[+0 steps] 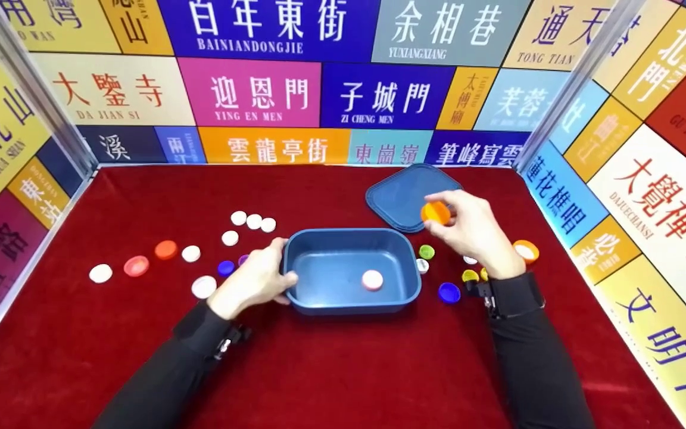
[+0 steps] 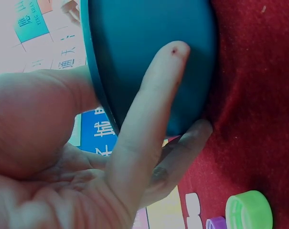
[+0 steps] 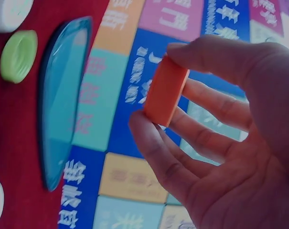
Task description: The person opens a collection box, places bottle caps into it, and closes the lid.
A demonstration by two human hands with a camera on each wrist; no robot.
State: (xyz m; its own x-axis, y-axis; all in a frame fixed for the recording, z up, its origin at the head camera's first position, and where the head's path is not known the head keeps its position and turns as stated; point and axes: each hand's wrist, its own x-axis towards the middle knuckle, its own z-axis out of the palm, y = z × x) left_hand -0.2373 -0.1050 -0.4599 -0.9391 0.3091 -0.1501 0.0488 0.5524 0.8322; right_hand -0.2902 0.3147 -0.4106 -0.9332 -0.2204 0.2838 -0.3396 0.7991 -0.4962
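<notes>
My left hand [image 1: 255,273] grips the left end of a blue plastic box [image 1: 325,271], its thumb at the rim and fingers against the outer wall. A pale, round bottle cap [image 1: 372,280] lies inside the box on its right side. My right hand [image 1: 471,223] pinches an orange bottle cap [image 1: 435,213] between thumb and fingertips, off to the box's upper right. In the right wrist view that orange cap [image 3: 165,93] is held edge-on, above the table. The blue lid [image 1: 405,193] lies behind the box, partly overlapped by the right hand.
Left of the box lie several loose caps: white ones [image 1: 254,221], red ones [image 1: 165,249] and a blue one [image 1: 225,268]. On its right are green [image 1: 426,252], blue [image 1: 449,292] and orange-white [image 1: 526,251] caps. Printed panels [image 1: 259,89] enclose the red cloth table [image 1: 349,369].
</notes>
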